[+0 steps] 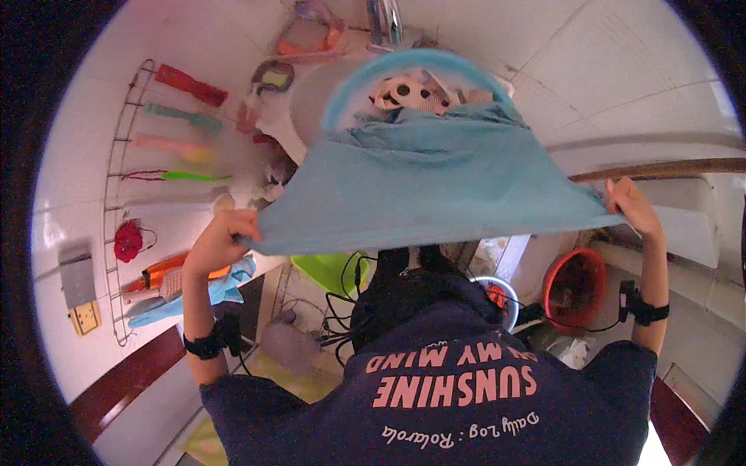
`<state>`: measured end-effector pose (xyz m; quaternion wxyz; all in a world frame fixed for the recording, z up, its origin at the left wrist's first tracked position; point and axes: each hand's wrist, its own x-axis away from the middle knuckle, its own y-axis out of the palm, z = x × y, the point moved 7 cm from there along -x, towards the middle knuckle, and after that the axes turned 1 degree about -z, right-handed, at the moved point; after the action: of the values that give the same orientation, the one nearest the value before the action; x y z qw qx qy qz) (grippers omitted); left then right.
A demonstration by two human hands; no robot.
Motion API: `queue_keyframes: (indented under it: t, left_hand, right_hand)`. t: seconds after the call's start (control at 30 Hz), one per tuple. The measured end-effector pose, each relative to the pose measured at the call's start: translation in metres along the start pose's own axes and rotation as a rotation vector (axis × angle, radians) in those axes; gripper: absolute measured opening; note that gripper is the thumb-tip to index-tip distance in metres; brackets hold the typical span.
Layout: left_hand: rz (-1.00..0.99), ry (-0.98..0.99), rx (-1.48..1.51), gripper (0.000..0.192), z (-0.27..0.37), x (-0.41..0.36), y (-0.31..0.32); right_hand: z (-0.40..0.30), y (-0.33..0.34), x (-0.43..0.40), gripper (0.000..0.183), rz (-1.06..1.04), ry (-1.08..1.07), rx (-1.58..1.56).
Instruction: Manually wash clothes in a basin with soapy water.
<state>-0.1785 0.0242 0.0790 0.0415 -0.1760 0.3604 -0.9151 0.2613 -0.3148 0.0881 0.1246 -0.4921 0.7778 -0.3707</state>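
A light blue cloth (431,180) is stretched wide between my two hands. My left hand (224,239) grips its left corner, and my right hand (635,207) grips the right corner. The cloth's far part lies gathered over a blue plastic basin (419,55). Inside the basin, beyond the cloth, is a beige fabric item with dark spots (408,96). The basin rests at a white sink (309,99), below a chrome faucet (384,23). Both hands are raised, with the fingers closed on the cloth's edge.
At the left, a wire wall rack (111,233) holds combs, brushes and a blue cloth (175,309). A red bucket (574,288), a green basin (329,271) and a white-rimmed basin (507,303) stand low down. A washing-machine-like white surface cannot be identified at the right.
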Motion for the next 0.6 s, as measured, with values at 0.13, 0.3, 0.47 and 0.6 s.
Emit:
queue_keyframes:
  t: [0.13,0.3,0.47,0.6]
  left_hand:
    - [-0.173,-0.140,0.149,0.027,-0.021,0.008,0.032]
    - [-0.368,-0.076,0.142,0.023,-0.028,0.005,0.052]
    - [-0.044,-0.107,-0.060,0.016,-0.006,-0.033,0.003]
    - [0.547,-0.069,-0.050,0.016,-0.011,-0.045,-0.091]
  right_hand:
    - [0.013,0.037,0.012,0.057,-0.426,0.203,-0.043]
    - [0.021,0.053,0.010,0.061,-0.586,0.218,0.054]
    - [0.025,0.001,-0.027,0.049,0.029,0.131,0.302]
    - [-0.074,-0.044,-0.103,0.041,0.203,-0.044,0.157]
